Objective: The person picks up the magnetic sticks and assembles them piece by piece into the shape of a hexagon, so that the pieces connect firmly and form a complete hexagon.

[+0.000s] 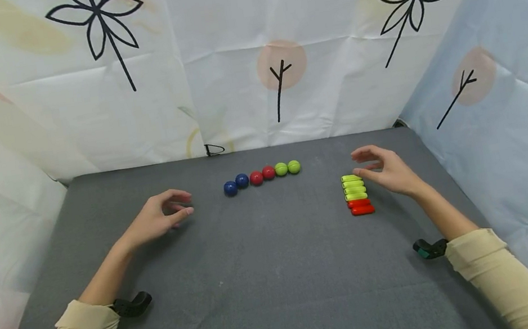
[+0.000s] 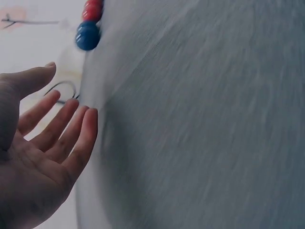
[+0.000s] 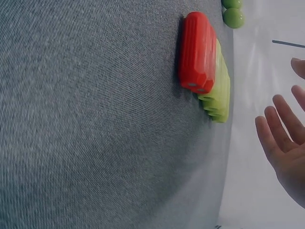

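Observation:
My left hand hovers over the left part of the table, its fingers loosely bent and holding nothing. To its right, a row of small balls runs across the far part of the table: two dark blue balls, two red balls and two light green balls. Over the far end of a stack-like column of short rods, my right hand hangs with relaxed fingers and nothing in them. The column has several yellow-green rods and, at its near end, two red rods lying side by side.
A grey cloth covers the table. White printed curtains stand along its back and sides. Each forearm wears a black wrist device, one on the left and one on the right, by the rolled sleeves.

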{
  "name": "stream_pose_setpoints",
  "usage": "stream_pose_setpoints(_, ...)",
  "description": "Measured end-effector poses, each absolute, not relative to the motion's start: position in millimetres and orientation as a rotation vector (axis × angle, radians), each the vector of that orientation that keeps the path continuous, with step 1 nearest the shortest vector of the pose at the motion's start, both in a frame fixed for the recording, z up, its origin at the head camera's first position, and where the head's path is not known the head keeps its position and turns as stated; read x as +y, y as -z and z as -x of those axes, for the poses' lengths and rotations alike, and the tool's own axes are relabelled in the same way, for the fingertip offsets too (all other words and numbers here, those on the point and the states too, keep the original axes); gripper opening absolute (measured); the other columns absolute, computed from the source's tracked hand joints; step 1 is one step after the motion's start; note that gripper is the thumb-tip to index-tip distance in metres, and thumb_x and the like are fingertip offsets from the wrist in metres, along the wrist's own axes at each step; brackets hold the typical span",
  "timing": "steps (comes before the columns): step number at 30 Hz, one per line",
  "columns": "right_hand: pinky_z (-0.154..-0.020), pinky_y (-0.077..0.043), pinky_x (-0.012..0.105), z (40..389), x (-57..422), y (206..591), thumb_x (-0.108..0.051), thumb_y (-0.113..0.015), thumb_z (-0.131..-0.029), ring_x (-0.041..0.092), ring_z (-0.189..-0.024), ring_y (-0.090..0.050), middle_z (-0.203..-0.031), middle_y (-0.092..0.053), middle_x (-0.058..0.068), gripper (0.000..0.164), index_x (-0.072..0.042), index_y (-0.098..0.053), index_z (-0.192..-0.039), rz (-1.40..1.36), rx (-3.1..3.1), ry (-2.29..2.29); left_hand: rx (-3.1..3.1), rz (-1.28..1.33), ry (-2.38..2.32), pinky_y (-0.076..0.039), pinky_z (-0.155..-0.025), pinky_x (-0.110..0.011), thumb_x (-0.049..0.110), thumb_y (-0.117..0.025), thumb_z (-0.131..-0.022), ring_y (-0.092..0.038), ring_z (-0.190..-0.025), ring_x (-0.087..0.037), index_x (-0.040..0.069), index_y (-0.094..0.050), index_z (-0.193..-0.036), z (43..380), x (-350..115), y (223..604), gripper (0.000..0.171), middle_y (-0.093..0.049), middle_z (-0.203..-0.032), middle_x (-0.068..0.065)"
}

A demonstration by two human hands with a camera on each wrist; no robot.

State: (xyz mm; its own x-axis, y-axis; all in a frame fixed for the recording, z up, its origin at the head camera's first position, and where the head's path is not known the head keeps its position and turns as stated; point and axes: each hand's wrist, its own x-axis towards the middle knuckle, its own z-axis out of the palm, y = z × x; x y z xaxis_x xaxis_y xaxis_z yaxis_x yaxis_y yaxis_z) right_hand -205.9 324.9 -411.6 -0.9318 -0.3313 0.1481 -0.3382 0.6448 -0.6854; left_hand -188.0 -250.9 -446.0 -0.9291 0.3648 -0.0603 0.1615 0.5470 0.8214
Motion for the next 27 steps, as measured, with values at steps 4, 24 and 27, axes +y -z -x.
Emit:
stream_pose_setpoints(4,-0.103,-0.056,0.028,208,324,415,-0.011,-0.072,-0.105,-0.012,-0.115,-0.058,-0.142,-0.068,0.025,0.04,0.003,-0.062,-0.141,-0.594,-2.843,-1.209,2.498,-0.395,-1.407,-0.066,-0.077,-0.032,0.022,-0.073,-0.105,-0.073,-0.119,-0.035,0.0,-0.059,-0.147,193,-232,456,0.049,-0.066,-0.146,-0.027)
stream_pose_setpoints(24,-0.097,-0.048,0.006,212,318,418,-0.008,-0.072,-0.104,0.019,-0.124,-0.066,-0.14,-0.067,0.027,0.038,0.005,-0.063,-0.139,-0.597,-2.846,-1.334,2.373,-0.23,-1.664,-0.065,-0.06,-0.037,0.019,-0.08,-0.101,-0.076,-0.076,-0.016,0.004,-0.059,-0.148,218,-169,473,0.054,-0.066,-0.148,-0.023)
stream_pose_setpoints(27,-0.097,-0.049,0.007,213,319,419,-0.008,-0.071,-0.105,0.023,-0.124,-0.066,-0.14,-0.067,0.028,0.038,0.006,-0.062,-0.139,-0.585,-2.851,-1.351,2.378,-0.214,-1.671,-0.065,-0.059,-0.036,0.02,-0.082,-0.099,-0.076,-0.075,-0.015,0.005,-0.061,-0.146,222,-163,472,0.054,-0.067,-0.148,-0.022)
